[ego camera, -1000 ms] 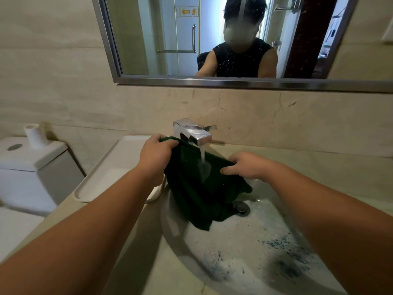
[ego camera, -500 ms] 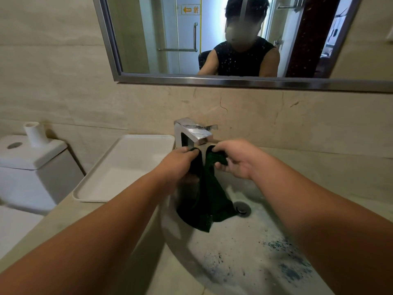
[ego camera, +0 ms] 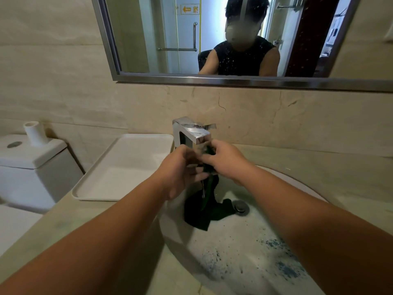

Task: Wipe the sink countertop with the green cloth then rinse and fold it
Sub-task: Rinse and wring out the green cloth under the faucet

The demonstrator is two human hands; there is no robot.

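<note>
The dark green cloth [ego camera: 205,207] hangs bunched from both my hands under the chrome faucet [ego camera: 192,132], its lower end resting in the sink basin [ego camera: 244,252] beside the drain. My left hand [ego camera: 180,167] and my right hand [ego camera: 223,160] are pressed close together and both grip the top of the cloth just below the spout. A thin stream of water runs down along the cloth. The hands are blurred by motion. The beige countertop [ego camera: 308,167] surrounds the basin.
A white rectangular tray [ego camera: 119,171] lies on the counter left of the faucet. A white toilet tank [ego camera: 32,167] stands at far left with a paper roll core on top. A mirror [ego camera: 212,39] hangs above. Blue-green specks mark the basin's near side.
The cloth was spread wide between my hands under the tap. My hands have come together and gathered it into a narrow bunch, which now hangs lower into the basin.
</note>
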